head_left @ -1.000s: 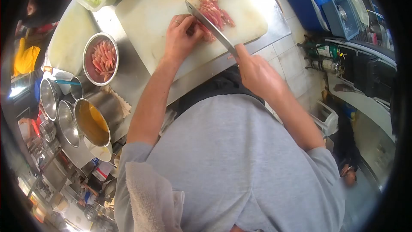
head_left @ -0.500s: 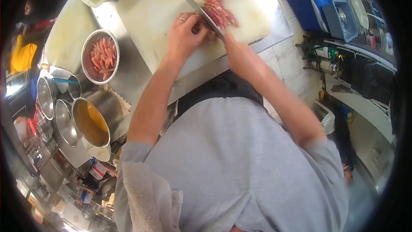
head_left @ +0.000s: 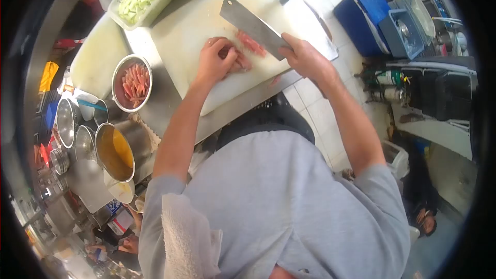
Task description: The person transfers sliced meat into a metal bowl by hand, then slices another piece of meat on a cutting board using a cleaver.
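On the cutting board point(head_left: 181, 36), near twelve o'clock in the head view, my left hand point(head_left: 214, 62) curls over raw meat point(head_left: 238, 65). My right hand point(head_left: 308, 61) grips a cleaver point(head_left: 253, 24), blade pointing toward ten, near cut strips point(head_left: 251, 43). A bowl of meat pieces point(head_left: 118, 96) sits at ten.

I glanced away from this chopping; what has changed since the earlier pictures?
The right hand has moved the cleaver away from the left hand, over the cut meat, its broad side now showing. Neither hand let go: the left still steadies the uncut meat. The steel bowl stayed put.
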`<state>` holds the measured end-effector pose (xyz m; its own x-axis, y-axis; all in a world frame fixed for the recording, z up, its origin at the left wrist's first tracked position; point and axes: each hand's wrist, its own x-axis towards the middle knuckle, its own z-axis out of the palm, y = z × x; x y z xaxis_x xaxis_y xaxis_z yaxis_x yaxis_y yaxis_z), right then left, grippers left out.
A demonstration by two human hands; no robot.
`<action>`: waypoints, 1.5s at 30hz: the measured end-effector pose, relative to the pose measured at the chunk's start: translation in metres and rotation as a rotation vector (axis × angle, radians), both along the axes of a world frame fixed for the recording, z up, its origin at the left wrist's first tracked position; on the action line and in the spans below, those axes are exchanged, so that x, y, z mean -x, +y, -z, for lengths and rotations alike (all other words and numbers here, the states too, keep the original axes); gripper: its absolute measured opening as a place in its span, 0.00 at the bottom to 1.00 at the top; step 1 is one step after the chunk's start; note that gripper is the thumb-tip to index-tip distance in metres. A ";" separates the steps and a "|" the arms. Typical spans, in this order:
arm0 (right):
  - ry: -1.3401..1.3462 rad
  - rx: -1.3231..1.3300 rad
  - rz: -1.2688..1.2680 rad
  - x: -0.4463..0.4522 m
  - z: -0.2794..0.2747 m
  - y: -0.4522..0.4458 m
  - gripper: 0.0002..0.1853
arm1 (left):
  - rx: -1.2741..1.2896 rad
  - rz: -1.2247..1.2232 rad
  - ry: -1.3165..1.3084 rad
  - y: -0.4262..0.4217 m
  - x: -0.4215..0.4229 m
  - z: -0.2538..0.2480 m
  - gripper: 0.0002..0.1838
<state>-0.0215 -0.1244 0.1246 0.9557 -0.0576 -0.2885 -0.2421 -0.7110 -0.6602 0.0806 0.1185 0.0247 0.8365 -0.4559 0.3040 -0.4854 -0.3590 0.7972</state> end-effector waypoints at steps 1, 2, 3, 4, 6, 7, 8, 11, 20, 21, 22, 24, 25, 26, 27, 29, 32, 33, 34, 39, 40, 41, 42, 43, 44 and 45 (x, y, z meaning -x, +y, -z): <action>0.050 -0.044 0.033 -0.003 -0.016 0.000 0.10 | -0.044 -0.039 -0.090 -0.001 0.002 -0.009 0.08; 0.103 -0.092 0.064 -0.005 -0.027 -0.002 0.11 | -0.091 -0.081 -0.176 -0.001 0.007 -0.017 0.08; 0.022 -0.066 0.021 -0.007 -0.025 -0.010 0.11 | -0.142 -0.126 -0.260 0.000 0.016 -0.026 0.09; -0.065 -0.043 -0.023 -0.010 -0.015 -0.021 0.11 | -0.128 -0.055 -0.072 -0.004 0.032 -0.037 0.09; -0.191 -0.026 -0.072 -0.018 0.001 -0.040 0.12 | -0.174 0.088 -0.139 -0.019 0.073 -0.031 0.08; -0.206 -0.038 -0.065 -0.020 0.008 -0.047 0.14 | -0.357 0.077 -0.141 -0.036 0.097 -0.030 0.06; -0.199 -0.036 -0.070 -0.022 0.020 -0.056 0.15 | -0.337 0.170 -0.072 -0.045 0.112 -0.020 0.06; -0.326 0.047 -0.164 -0.033 0.059 -0.079 0.14 | -0.460 0.025 -0.033 -0.078 0.136 -0.008 0.10; -0.279 0.091 -0.301 -0.049 0.068 -0.084 0.13 | -0.557 -0.232 0.021 -0.106 0.153 0.011 0.10; -0.254 0.087 -0.287 -0.047 0.068 -0.084 0.13 | -0.492 -0.277 -0.035 -0.106 0.157 0.024 0.10; -0.298 0.082 -0.324 -0.045 0.077 -0.086 0.12 | -0.425 -0.299 -0.102 -0.107 0.155 0.037 0.10; -0.356 0.095 -0.345 -0.051 0.091 -0.090 0.11 | -0.336 -0.296 -0.162 -0.108 0.157 0.023 0.11; -0.349 0.107 -0.348 -0.049 0.096 -0.088 0.10 | -0.394 -0.274 -0.112 -0.105 0.157 0.026 0.12; -0.343 0.129 -0.338 -0.047 0.095 -0.085 0.10 | -0.406 -0.306 -0.174 -0.104 0.155 0.034 0.12; -0.329 0.153 -0.341 -0.047 0.086 -0.081 0.10 | -0.419 -0.254 -0.084 -0.101 0.150 0.045 0.12; -0.336 0.143 -0.354 -0.045 0.066 -0.077 0.10 | -0.525 -0.194 -0.020 -0.099 0.148 0.030 0.10; -0.288 0.139 -0.357 -0.035 0.063 -0.076 0.10 | -0.606 -0.144 0.004 -0.101 0.152 0.022 0.09; -0.279 0.141 -0.356 -0.039 0.060 -0.077 0.10 | -0.603 -0.141 -0.035 -0.100 0.151 0.021 0.09; -0.283 0.138 -0.335 -0.043 0.059 -0.080 0.10 | -0.597 -0.140 -0.067 -0.100 0.151 0.021 0.09; -0.219 0.004 -0.285 -0.047 0.072 -0.090 0.11 | -0.392 -0.186 0.107 -0.107 0.156 -0.020 0.08; -0.211 0.029 -0.296 -0.045 0.078 -0.091 0.12 | -0.368 -0.201 0.121 -0.105 0.150 -0.038 0.08; -0.224 0.050 -0.278 -0.051 0.078 -0.092 0.12 | -0.354 -0.194 0.109 -0.104 0.130 -0.051 0.09; -0.093 0.011 -0.242 -0.040 0.042 -0.085 0.13 | -0.340 -0.245 0.028 -0.104 0.117 -0.049 0.09; -0.081 0.031 -0.258 -0.036 0.041 -0.084 0.13 | -0.330 -0.289 -0.059 -0.104 0.105 -0.045 0.10; -0.086 0.047 -0.261 -0.037 0.043 -0.085 0.13 | -0.321 -0.367 -0.082 -0.106 0.095 -0.042 0.10; -0.104 0.055 -0.248 -0.043 0.046 -0.082 0.13 | -0.318 -0.432 -0.123 -0.107 0.082 -0.038 0.10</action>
